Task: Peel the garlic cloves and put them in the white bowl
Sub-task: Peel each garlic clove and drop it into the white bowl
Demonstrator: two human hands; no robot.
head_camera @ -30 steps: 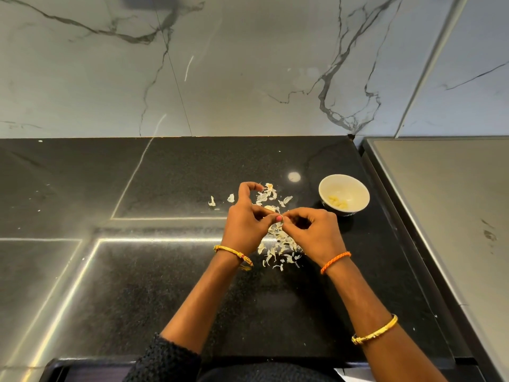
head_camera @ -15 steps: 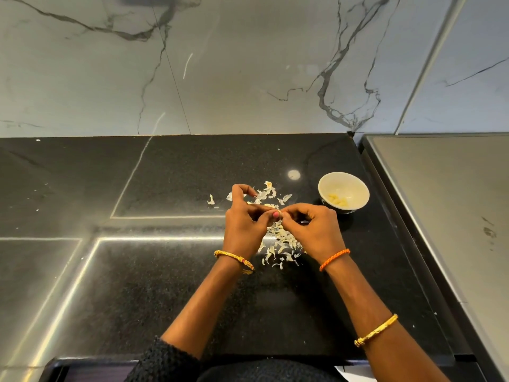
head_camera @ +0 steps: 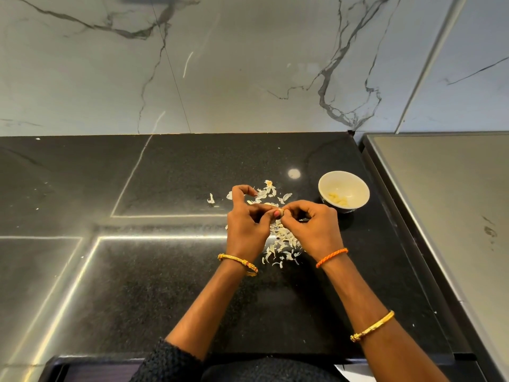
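Hands — left [head_camera: 248, 227], right [head_camera: 311, 224] — pinch one garlic clove [head_camera: 280, 211] (bowl [head_camera: 329, 181] nearby).

Bare black counter [head_camera: 165, 285] left; white bowl [head_camera: 343, 192] and peels [head_camera: 283, 244] crowd the right

A garlic clove [head_camera: 280, 210] is pinched between the fingertips of the left hand [head_camera: 248, 227] and right hand [head_camera: 314, 224] above scattered peels [head_camera: 283, 244] on the black countertop [head_camera: 165, 271]. A white bowl [head_camera: 343, 191] holding peeled cloves [head_camera: 338, 200] is seen nearer the countertop's right edge.
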